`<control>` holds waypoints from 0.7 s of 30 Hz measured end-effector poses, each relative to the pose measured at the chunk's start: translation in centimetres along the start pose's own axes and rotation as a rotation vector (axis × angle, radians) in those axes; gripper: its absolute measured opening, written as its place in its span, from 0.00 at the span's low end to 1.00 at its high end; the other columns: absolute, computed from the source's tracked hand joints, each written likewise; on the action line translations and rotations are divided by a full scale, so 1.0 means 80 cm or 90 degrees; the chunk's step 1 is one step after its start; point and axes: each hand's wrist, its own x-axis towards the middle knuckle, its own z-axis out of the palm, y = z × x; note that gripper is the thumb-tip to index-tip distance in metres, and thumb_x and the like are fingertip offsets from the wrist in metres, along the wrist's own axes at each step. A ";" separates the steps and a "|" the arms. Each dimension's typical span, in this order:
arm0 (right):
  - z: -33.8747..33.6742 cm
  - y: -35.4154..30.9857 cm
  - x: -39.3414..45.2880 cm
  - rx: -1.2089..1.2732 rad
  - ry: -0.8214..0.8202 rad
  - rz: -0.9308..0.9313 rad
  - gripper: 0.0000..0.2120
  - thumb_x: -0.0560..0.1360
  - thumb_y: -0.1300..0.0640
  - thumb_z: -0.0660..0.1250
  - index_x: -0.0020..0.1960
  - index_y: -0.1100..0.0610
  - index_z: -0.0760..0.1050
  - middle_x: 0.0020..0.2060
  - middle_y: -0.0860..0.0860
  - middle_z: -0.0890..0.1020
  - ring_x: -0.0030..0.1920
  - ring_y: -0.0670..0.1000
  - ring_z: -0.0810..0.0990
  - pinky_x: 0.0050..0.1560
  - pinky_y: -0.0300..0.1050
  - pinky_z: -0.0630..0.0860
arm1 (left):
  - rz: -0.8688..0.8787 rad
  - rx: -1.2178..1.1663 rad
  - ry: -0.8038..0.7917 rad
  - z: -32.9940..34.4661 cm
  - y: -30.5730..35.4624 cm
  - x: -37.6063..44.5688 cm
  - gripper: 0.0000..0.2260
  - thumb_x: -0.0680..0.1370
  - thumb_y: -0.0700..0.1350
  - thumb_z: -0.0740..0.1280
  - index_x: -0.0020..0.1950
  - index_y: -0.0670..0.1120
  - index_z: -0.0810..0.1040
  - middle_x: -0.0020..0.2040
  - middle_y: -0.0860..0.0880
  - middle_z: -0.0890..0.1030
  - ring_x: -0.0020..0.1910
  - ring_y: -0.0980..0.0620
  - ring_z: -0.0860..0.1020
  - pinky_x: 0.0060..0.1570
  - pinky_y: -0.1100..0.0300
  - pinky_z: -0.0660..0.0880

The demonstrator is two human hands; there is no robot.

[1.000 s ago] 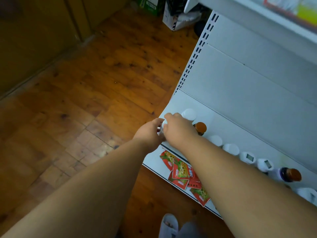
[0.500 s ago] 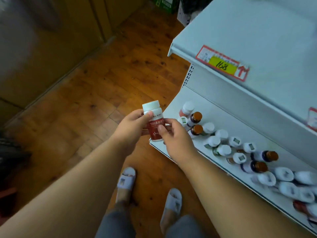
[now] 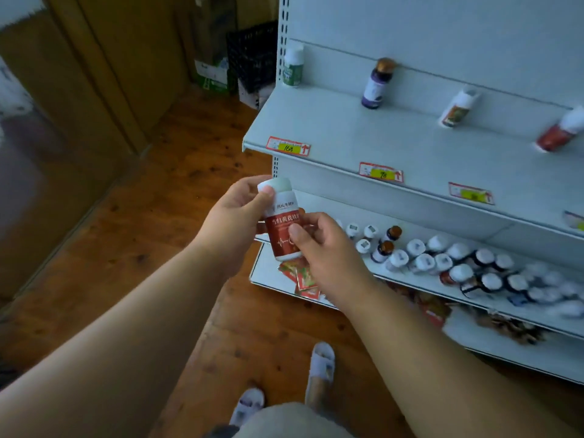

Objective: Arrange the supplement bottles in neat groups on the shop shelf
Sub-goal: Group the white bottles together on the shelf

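Between both hands, in front of the white shelf unit (image 3: 347, 128), a supplement bottle (image 3: 282, 227) is held upright, slightly tilted. It has a white cap, a white upper label band and a red lower label with white characters and a heartbeat line. Left hand (image 3: 234, 216) grips the cap end, thumb over it; right hand (image 3: 319, 245) pinches the lower body. Many white-capped bottles (image 3: 442, 260) crowd the middle shelf.
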 end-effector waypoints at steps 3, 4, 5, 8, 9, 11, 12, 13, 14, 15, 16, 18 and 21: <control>-0.036 -0.014 -0.047 0.015 0.063 -0.009 0.11 0.79 0.46 0.65 0.60 0.46 0.73 0.51 0.45 0.83 0.51 0.49 0.84 0.54 0.53 0.81 | 0.058 0.054 -0.077 0.035 0.034 -0.029 0.11 0.78 0.58 0.64 0.59 0.60 0.78 0.52 0.52 0.84 0.52 0.51 0.84 0.53 0.47 0.82; -0.052 -0.018 -0.062 0.026 0.083 -0.023 0.10 0.79 0.46 0.65 0.59 0.44 0.73 0.51 0.45 0.84 0.52 0.48 0.84 0.54 0.52 0.81 | 0.081 0.069 -0.104 0.051 0.045 -0.038 0.09 0.80 0.57 0.65 0.58 0.61 0.78 0.52 0.50 0.84 0.51 0.49 0.84 0.53 0.44 0.81; -0.070 -0.020 -0.077 0.030 0.108 -0.039 0.10 0.78 0.46 0.66 0.58 0.43 0.73 0.51 0.44 0.84 0.52 0.46 0.83 0.56 0.52 0.80 | 0.106 0.087 -0.134 0.069 0.055 -0.046 0.07 0.81 0.55 0.65 0.57 0.62 0.79 0.51 0.49 0.84 0.52 0.47 0.84 0.53 0.41 0.81; -0.131 -0.026 -0.126 0.018 0.180 -0.072 0.12 0.76 0.48 0.70 0.58 0.41 0.73 0.51 0.41 0.84 0.53 0.40 0.82 0.60 0.50 0.78 | 0.173 0.128 -0.204 0.136 0.078 -0.073 0.08 0.81 0.53 0.64 0.58 0.64 0.78 0.50 0.49 0.84 0.51 0.45 0.83 0.54 0.42 0.80; -0.151 -0.027 -0.143 0.016 0.206 -0.084 0.13 0.76 0.49 0.71 0.58 0.40 0.73 0.51 0.40 0.83 0.53 0.40 0.82 0.60 0.50 0.78 | 0.188 0.131 -0.223 0.161 0.083 -0.083 0.09 0.82 0.52 0.64 0.59 0.63 0.78 0.50 0.50 0.84 0.51 0.47 0.83 0.54 0.45 0.81; -0.199 -0.023 -0.177 0.006 0.265 -0.111 0.15 0.76 0.50 0.71 0.60 0.41 0.72 0.52 0.40 0.83 0.54 0.39 0.81 0.61 0.50 0.77 | 0.206 0.106 -0.263 0.218 0.091 -0.107 0.11 0.81 0.50 0.65 0.62 0.62 0.76 0.50 0.52 0.84 0.51 0.50 0.83 0.56 0.49 0.80; -0.223 -0.019 -0.192 0.003 0.293 -0.124 0.16 0.76 0.50 0.71 0.61 0.41 0.72 0.53 0.40 0.83 0.54 0.39 0.81 0.61 0.50 0.77 | 0.208 0.089 -0.282 0.247 0.093 -0.118 0.11 0.81 0.49 0.65 0.63 0.60 0.75 0.51 0.51 0.84 0.51 0.50 0.84 0.57 0.49 0.79; -0.247 -0.014 -0.206 0.002 0.325 -0.131 0.17 0.76 0.50 0.71 0.62 0.41 0.72 0.53 0.40 0.82 0.54 0.39 0.81 0.61 0.51 0.77 | 0.210 0.077 -0.304 0.275 0.092 -0.128 0.11 0.81 0.47 0.66 0.63 0.57 0.76 0.51 0.49 0.84 0.51 0.49 0.84 0.57 0.48 0.80; -0.272 -0.007 -0.220 0.002 0.352 -0.132 0.17 0.76 0.50 0.71 0.62 0.40 0.72 0.53 0.39 0.82 0.54 0.39 0.81 0.60 0.51 0.78 | 0.212 0.076 -0.328 0.304 0.090 -0.138 0.11 0.81 0.45 0.66 0.62 0.53 0.76 0.51 0.47 0.84 0.51 0.48 0.84 0.57 0.46 0.80; -0.299 0.001 -0.234 -0.002 0.373 -0.131 0.16 0.76 0.49 0.70 0.61 0.39 0.72 0.52 0.39 0.82 0.53 0.39 0.81 0.59 0.53 0.79 | 0.215 0.082 -0.350 0.334 0.089 -0.148 0.10 0.81 0.44 0.66 0.62 0.51 0.77 0.51 0.46 0.84 0.51 0.48 0.84 0.57 0.44 0.80; -0.327 0.008 -0.248 -0.007 0.386 -0.132 0.15 0.76 0.49 0.70 0.60 0.38 0.72 0.52 0.39 0.82 0.53 0.39 0.81 0.57 0.54 0.79 | 0.217 0.082 -0.364 0.365 0.086 -0.158 0.09 0.81 0.43 0.66 0.61 0.49 0.77 0.51 0.45 0.85 0.51 0.48 0.84 0.57 0.44 0.80; -0.382 0.023 -0.275 -0.020 0.403 -0.128 0.14 0.76 0.49 0.70 0.58 0.37 0.72 0.52 0.39 0.83 0.53 0.39 0.81 0.54 0.49 0.80 | 0.217 0.069 -0.385 0.425 0.079 -0.176 0.09 0.81 0.42 0.66 0.61 0.47 0.78 0.51 0.45 0.85 0.51 0.47 0.84 0.57 0.45 0.80; -0.454 0.039 -0.302 -0.069 0.425 -0.108 0.13 0.76 0.51 0.71 0.57 0.39 0.73 0.50 0.39 0.82 0.50 0.35 0.79 0.48 0.33 0.75 | 0.221 0.073 -0.401 0.496 0.069 -0.193 0.09 0.80 0.43 0.67 0.60 0.49 0.79 0.50 0.46 0.85 0.51 0.47 0.84 0.57 0.45 0.79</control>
